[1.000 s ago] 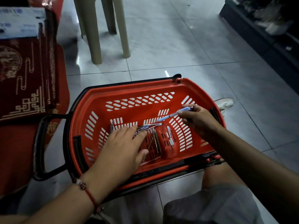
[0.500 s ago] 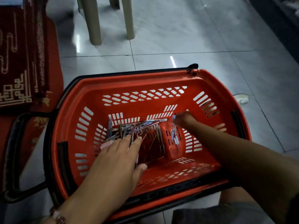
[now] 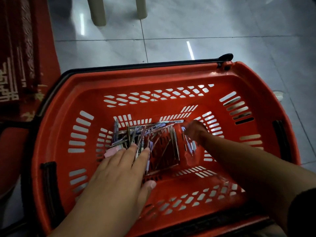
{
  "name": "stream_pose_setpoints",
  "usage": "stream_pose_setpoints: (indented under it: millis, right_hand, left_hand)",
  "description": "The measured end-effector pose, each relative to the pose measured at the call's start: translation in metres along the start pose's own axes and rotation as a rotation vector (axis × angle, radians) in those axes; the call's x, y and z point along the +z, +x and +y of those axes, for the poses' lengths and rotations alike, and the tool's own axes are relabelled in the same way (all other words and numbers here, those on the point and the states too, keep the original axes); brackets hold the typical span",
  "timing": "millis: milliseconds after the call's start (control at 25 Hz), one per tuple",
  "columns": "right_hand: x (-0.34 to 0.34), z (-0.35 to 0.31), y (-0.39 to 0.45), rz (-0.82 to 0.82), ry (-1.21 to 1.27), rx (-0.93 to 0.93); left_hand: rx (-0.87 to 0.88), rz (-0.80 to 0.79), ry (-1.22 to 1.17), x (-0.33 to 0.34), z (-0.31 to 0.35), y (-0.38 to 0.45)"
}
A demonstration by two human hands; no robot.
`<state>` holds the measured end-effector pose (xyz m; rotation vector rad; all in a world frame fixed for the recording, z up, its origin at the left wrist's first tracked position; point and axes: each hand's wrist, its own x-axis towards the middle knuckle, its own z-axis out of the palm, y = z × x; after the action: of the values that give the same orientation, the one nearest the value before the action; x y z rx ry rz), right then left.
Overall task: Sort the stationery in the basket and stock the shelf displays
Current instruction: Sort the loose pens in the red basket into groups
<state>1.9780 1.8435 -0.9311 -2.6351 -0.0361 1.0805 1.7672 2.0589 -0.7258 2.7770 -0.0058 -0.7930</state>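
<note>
While left hand (image 3: 118, 175) covers pens (image 3: 136, 134), basket (image 3: 171, 79)

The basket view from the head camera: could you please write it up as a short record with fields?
container: red basket on a tiled floor
contents: heap of pens at the bottom left, a few more pens at the right, pink eraser
left hand: flat, fingers straight, resting on the heap
right hand: reaching the bottom by the smaller group; grip unclear
nearby: red packaging at left, beige stool legs beyond
</note>
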Motion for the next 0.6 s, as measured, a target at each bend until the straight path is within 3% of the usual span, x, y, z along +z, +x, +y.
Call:
stream_pose_setpoints:
  millis: [80,160,240,320,480,600]
  right_hand:
    - [0.006,-0.006,-0.004,0.036,-0.033,-0.083]
    - [0.016,-0.016,-0.012,0.167,-0.351,-0.169]
    - [0.026,-0.029,-0.020,0.262,-0.508,-0.325]
    - [0.037,-0.036,-0.018,0.240,-0.600,-0.444]
    - [0.045,-0.044,-0.008,0.207,-0.797,-0.452]
    - [0.053,-0.051,-0.008,0.170,-0.862,-0.569]
  left_hand:
    - [0.039,0.048,0.045,0.009,-0.003,0.001]
    - [0.068,0.081,0.069,0.011,-0.001,0.001]
    - [0.052,0.050,0.050,0.011,0.001,-0.001]
    - [0.014,-0.002,0.000,0.002,0.007,-0.003]
    - [0.026,-0.019,-0.052,0.001,0.016,-0.004]
    - [0.000,-0.033,-0.037,0.002,0.017,-0.002]
